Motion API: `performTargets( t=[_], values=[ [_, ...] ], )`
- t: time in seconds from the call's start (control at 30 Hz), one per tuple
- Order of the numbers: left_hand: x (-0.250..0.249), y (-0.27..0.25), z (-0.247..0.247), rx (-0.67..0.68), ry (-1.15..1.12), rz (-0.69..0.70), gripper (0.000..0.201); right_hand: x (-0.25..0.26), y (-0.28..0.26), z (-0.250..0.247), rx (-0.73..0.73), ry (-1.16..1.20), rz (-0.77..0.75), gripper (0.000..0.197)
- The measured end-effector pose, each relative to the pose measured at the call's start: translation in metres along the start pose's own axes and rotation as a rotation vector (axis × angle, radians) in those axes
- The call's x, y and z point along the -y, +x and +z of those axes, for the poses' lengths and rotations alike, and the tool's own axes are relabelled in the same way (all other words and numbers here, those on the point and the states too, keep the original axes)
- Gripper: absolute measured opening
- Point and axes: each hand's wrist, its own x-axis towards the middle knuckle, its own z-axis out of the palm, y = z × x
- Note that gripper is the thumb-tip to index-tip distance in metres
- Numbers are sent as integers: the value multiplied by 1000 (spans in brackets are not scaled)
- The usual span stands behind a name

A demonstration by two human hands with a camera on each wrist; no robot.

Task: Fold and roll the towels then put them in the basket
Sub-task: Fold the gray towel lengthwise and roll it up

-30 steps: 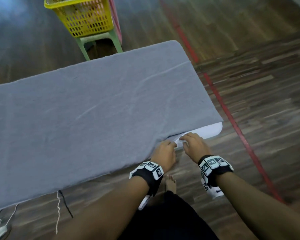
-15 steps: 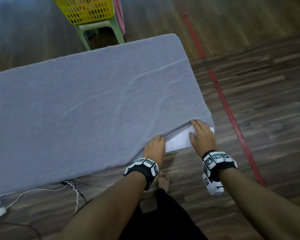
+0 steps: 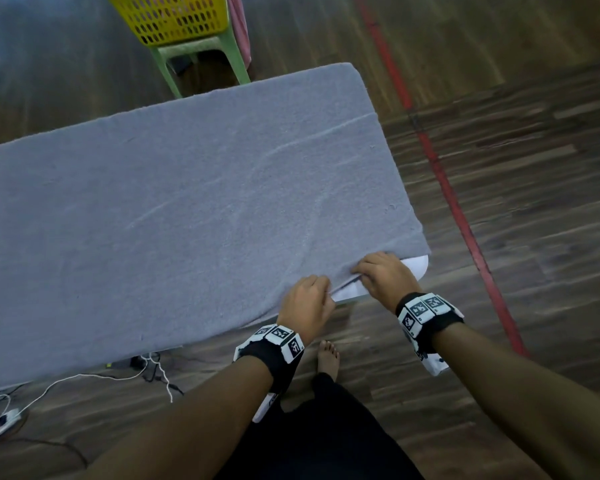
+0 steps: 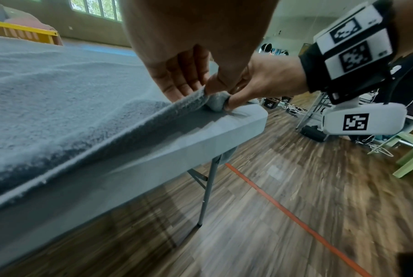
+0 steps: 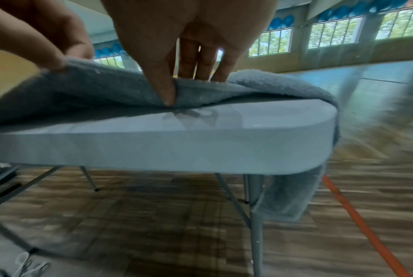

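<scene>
Item one, grey towel [image 3: 187,216]: a large terry sheet spread flat over nearly all of the folding table [image 3: 417,268], pile fuzzy, a few pale creases running diagonally across it. I see its far and right edges draped over the table sides; the right wrist view shows a length hanging down past the corner beside a table leg. Only the white corner of the tabletop at about 4 o'clock lies bare.

Item two, left hand [image 3: 305,303]: at the near edge of the towel, roughly 5 o'clock. I read the thumb and fingers [image 4: 176,75] pinching the hem, lifting it slightly off the tabletop.

Item three, right hand [image 3: 383,277]: just beside the left, nearly touching it, on the same near edge. Its thumb sits under the hem with the fingers [image 5: 200,61] on top, so it grasps the towel too; the cloth bunches into a small fold between the two hands.

Item four, yellow basket [image 3: 174,19]: perforated plastic, at 12 o'clock beyond the table, standing on a pale green stool [image 3: 201,53], well apart from the hands.

Item five, red floor line [image 3: 444,174]: runs along the wooden floor at 2 o'clock.
</scene>
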Motion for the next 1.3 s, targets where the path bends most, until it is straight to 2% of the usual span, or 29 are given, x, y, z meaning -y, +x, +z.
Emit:
performTargets(
  t=[0.2, 0.3, 0.37, 0.5, 0.63, 0.87, 1.1, 1.3],
  values=[
    [-9, -11, -5, -18, -21, 98, 6, -32, -30, -33, -172, -66, 81, 28],
    [-13, -13, -4, 11, -15, 132, 15, -35, -46, -39, -263, -65, 128, 26],
    [-16, -15, -6, 27, -14, 137, 27, -31, -52, -41, -299, -62, 154, 27],
    [-17, -21, -11, 47, -4, 154, 32, -18, -59, -45, -303, -16, 250, 33],
    [-18, -24, -14, 42, 8, 153, 32, -10, -63, -49, -304, -26, 320, 26],
    [-7, -26, -15, 111, 133, 50, 27, -11, -74, -49, -364, -38, 364, 26],
    [-7, -34, -18, 75, 135, 143, 29, -16, -84, -46, -391, -30, 404, 24],
    [-3, -43, -13, 97, 146, 194, 33, -24, -93, -37, -366, -34, 497, 21]
  ],
)
